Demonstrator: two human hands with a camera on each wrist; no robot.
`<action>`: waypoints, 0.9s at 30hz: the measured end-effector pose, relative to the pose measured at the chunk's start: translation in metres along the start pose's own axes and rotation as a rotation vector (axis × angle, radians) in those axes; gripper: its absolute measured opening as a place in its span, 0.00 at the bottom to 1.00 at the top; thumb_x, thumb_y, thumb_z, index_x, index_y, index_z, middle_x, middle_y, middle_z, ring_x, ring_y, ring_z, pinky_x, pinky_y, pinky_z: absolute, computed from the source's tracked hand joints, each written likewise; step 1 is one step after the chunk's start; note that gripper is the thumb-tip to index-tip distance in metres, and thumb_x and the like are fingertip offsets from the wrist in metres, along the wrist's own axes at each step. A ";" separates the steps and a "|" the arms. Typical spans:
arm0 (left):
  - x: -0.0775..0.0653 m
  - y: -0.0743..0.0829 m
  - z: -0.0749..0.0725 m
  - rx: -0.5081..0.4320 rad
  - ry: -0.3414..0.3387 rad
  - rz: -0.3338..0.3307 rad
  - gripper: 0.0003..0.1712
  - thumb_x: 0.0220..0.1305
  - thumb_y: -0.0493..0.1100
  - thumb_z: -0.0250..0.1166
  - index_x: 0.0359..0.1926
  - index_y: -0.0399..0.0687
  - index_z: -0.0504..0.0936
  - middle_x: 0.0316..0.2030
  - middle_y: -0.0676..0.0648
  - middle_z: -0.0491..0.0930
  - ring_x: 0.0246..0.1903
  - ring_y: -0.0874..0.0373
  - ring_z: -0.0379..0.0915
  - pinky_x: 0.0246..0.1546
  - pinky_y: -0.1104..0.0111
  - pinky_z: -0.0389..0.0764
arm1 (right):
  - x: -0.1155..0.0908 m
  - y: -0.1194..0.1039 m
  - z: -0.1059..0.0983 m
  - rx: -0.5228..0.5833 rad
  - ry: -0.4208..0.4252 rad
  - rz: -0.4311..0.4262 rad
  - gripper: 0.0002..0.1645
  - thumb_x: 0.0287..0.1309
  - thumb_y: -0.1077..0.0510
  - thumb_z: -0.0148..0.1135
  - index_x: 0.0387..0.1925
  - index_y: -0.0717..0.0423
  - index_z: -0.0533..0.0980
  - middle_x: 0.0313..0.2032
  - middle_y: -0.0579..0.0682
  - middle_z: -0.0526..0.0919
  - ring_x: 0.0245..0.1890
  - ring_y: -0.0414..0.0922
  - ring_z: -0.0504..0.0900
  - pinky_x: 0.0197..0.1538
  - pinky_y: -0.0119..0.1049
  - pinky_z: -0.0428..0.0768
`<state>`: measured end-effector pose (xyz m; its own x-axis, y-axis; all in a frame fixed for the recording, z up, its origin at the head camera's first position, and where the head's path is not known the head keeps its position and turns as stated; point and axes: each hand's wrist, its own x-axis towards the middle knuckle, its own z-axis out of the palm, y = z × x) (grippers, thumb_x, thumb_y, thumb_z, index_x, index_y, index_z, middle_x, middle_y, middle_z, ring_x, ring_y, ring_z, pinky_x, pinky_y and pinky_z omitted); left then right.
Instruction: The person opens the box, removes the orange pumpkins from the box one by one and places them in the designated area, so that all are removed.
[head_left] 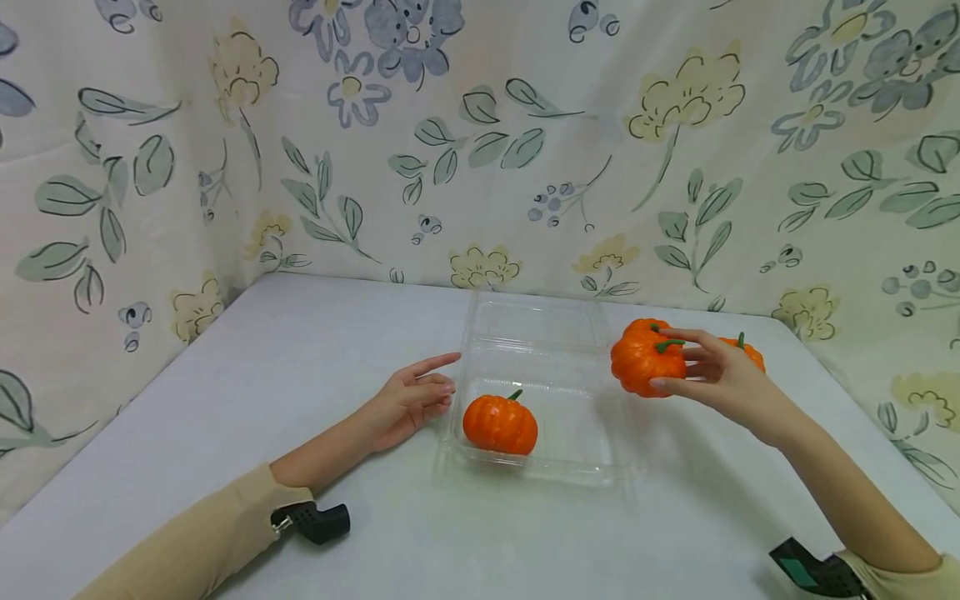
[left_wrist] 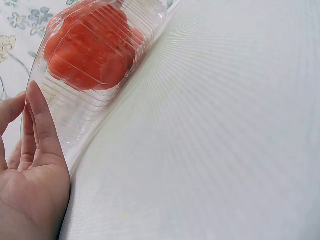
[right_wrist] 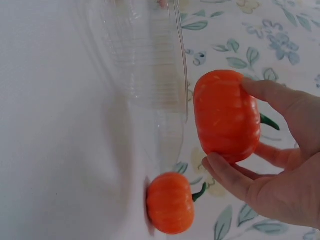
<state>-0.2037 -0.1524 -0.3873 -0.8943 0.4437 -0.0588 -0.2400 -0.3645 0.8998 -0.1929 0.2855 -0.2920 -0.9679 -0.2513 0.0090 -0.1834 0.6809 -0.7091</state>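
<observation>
My right hand (head_left: 723, 379) pinches an orange toy pumpkin (head_left: 643, 367) with a green stem between thumb and fingers. It is held off the table, just right of a clear plastic clamshell box (head_left: 573, 429). In the right wrist view the held pumpkin (right_wrist: 227, 117) shows its side, its stem toward the palm. Inside the box, at the front left, sits another pumpkin (head_left: 500, 425), seen through the clear wall in the left wrist view. Beside the box's left wall is my left hand (head_left: 408, 404), fingers loosely extended, fingertips right at the plastic.
A further pumpkin (head_left: 752, 354) is partly hidden behind my right hand, and another (head_left: 651, 323) shows behind the held one. The box's lid (head_left: 536, 321) lies folded back on the white table (head_left: 315, 350). Floral cloth (head_left: 480, 150) hangs behind and at both sides.
</observation>
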 end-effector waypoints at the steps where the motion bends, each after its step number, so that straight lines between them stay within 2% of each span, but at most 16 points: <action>1: 0.000 0.000 0.000 0.000 0.000 -0.001 0.35 0.77 0.27 0.51 0.82 0.37 0.56 0.39 0.52 0.81 0.35 0.62 0.81 0.45 0.76 0.86 | 0.000 0.001 -0.001 -0.002 0.000 0.003 0.48 0.69 0.47 0.71 0.81 0.56 0.59 0.68 0.71 0.72 0.64 0.67 0.78 0.50 0.34 0.88; 8: 0.000 -0.001 0.000 0.000 -0.004 0.000 0.36 0.78 0.27 0.51 0.82 0.37 0.56 0.39 0.52 0.81 0.35 0.62 0.81 0.45 0.76 0.86 | 0.003 0.009 -0.005 -0.019 -0.001 0.006 0.46 0.70 0.47 0.70 0.80 0.55 0.60 0.68 0.72 0.72 0.65 0.70 0.76 0.55 0.53 0.88; 10: 0.000 -0.001 0.000 0.000 -0.004 0.001 0.36 0.77 0.27 0.51 0.82 0.37 0.56 0.39 0.52 0.81 0.35 0.62 0.81 0.45 0.76 0.86 | 0.004 0.012 -0.006 -0.022 -0.003 0.004 0.45 0.70 0.47 0.70 0.80 0.55 0.61 0.68 0.73 0.72 0.65 0.71 0.75 0.56 0.56 0.87; 15: 0.000 -0.001 0.000 0.003 0.000 0.003 0.35 0.77 0.27 0.51 0.82 0.37 0.56 0.39 0.51 0.81 0.34 0.62 0.81 0.45 0.76 0.86 | 0.006 0.017 -0.010 -0.031 -0.014 0.006 0.46 0.70 0.48 0.70 0.79 0.57 0.61 0.67 0.73 0.73 0.64 0.70 0.77 0.55 0.53 0.88; 22: 0.000 0.000 0.000 -0.002 0.007 -0.002 0.35 0.77 0.27 0.52 0.81 0.38 0.57 0.39 0.51 0.81 0.34 0.62 0.81 0.44 0.76 0.86 | 0.010 0.026 -0.013 -0.027 -0.036 0.006 0.45 0.70 0.49 0.70 0.79 0.58 0.61 0.67 0.73 0.73 0.63 0.68 0.79 0.51 0.39 0.88; 27: 0.001 0.000 0.000 -0.001 0.008 -0.003 0.36 0.77 0.27 0.52 0.81 0.38 0.57 0.38 0.51 0.81 0.33 0.63 0.81 0.43 0.77 0.86 | 0.011 0.029 -0.016 -0.038 -0.052 0.001 0.45 0.69 0.51 0.70 0.78 0.60 0.60 0.67 0.75 0.73 0.62 0.69 0.80 0.51 0.42 0.89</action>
<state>-0.2042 -0.1518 -0.3878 -0.8964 0.4384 -0.0653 -0.2435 -0.3640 0.8990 -0.2117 0.3135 -0.3016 -0.9580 -0.2852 -0.0285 -0.1901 0.7068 -0.6814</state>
